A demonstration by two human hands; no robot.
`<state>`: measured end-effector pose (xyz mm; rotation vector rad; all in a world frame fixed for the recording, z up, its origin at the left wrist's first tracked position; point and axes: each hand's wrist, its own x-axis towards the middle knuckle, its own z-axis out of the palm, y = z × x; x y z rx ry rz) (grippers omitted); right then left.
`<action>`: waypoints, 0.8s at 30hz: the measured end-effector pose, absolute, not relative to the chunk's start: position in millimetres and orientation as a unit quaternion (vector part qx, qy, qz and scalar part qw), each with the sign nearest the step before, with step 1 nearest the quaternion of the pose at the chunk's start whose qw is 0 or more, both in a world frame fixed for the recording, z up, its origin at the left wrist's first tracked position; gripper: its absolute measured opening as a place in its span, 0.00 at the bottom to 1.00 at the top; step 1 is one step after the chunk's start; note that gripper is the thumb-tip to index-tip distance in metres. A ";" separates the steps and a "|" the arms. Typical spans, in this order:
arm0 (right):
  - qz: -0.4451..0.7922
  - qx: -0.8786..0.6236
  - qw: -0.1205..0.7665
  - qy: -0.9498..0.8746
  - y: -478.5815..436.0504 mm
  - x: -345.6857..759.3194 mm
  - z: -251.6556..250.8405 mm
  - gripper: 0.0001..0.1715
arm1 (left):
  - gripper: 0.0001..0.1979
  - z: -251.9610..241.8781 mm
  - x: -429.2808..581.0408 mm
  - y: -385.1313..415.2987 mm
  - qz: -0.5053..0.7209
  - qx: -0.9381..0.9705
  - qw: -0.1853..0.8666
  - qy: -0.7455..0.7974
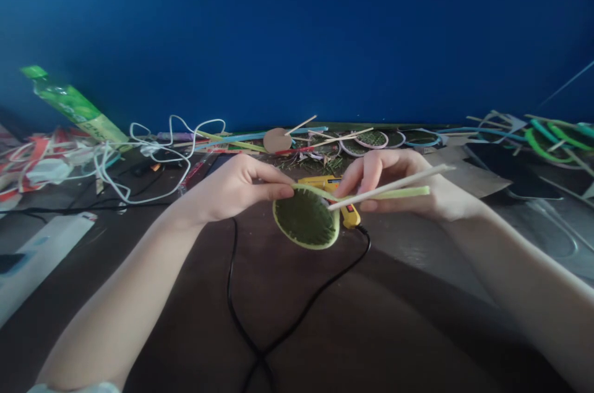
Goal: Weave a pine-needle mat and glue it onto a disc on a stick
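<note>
A round disc (306,218) with a dark green, bristly face is held up in front of me, a yellow-green fuzzy strip (403,194) wrapped along its rim. My left hand (250,189) pinches the strip against the disc's upper left edge. On the other side my right hand (387,176) grips the strip, whose free end sticks out to the right past the fingers. A pale wooden stick (394,187) runs from the disc's right side up across the right hand. Behind the disc lies a yellow glue gun (351,217), partly hidden.
Several similar rimmed discs (364,142) and a brown cardboard disc (277,140) lie at the back. A green bottle (74,102) leans at left near tangled white cable (139,201) and a power strip (46,257). Black cord (297,322) crosses the table; a phone (513,171) lies right.
</note>
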<state>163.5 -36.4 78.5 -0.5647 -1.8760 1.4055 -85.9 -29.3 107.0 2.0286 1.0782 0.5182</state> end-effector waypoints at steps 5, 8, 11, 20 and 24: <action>0.526 -0.218 0.365 -0.737 -37.4 162.4 79.6 0.06 | 0.08 106.3 -86.0 -28.8 0.213 0.795 0.372 0.428; 0.515 -0.217 0.369 -0.742 -38.8 161.4 80.4 0.07 | 0.09 106.5 -86.3 -28.9 0.213 0.790 0.373 0.437; 0.504 -0.223 0.369 -0.748 -40.0 160.5 81.2 0.06 | 0.08 106.1 -86.4 -28.9 0.220 0.784 0.383 0.435; 0.509 -0.207 0.379 -0.745 -36.2 160.4 78.0 0.04 | 0.10 101.1 -86.8 -27.6 0.237 0.771 0.387 0.447; 0.493 -0.226 0.411 -0.733 -36.3 159.4 77.8 0.06 | 0.10 98.9 -84.8 -28.5 0.259 0.761 0.385 0.454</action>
